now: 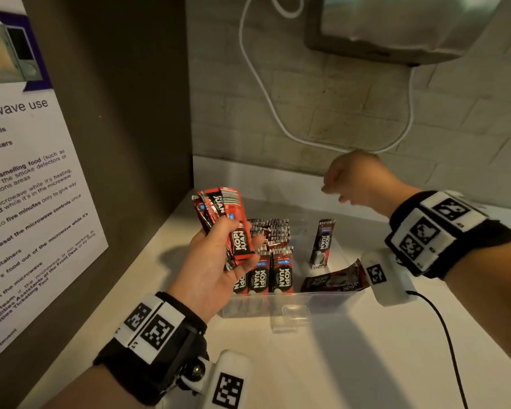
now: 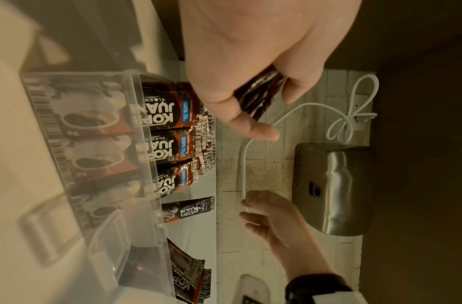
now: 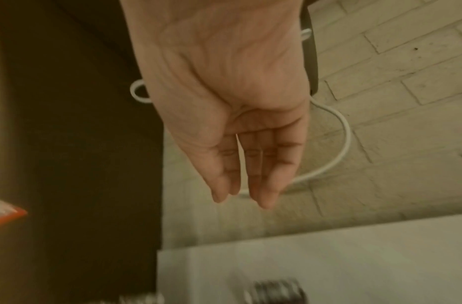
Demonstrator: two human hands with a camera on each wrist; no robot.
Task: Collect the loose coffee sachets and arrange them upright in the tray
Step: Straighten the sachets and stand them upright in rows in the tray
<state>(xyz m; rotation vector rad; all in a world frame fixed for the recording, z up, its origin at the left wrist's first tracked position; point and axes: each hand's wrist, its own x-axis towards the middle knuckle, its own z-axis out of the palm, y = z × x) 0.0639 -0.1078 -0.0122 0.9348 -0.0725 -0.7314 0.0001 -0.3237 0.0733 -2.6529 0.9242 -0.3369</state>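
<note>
Low centre of head view, my left hand [image 1: 219, 270] clamped on a fan of sachets [image 1: 223, 219] above clear tray [image 1: 289, 304], one upright sachet [image 1: 322, 242] apart, two flat, right wrist view alone shows my right hand [image 3: 240, 115] fingers straight, empty.

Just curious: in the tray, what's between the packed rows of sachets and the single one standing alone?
Nothing: in the head view, bare tray floor separates the packed rows from the lone sachet.
</note>
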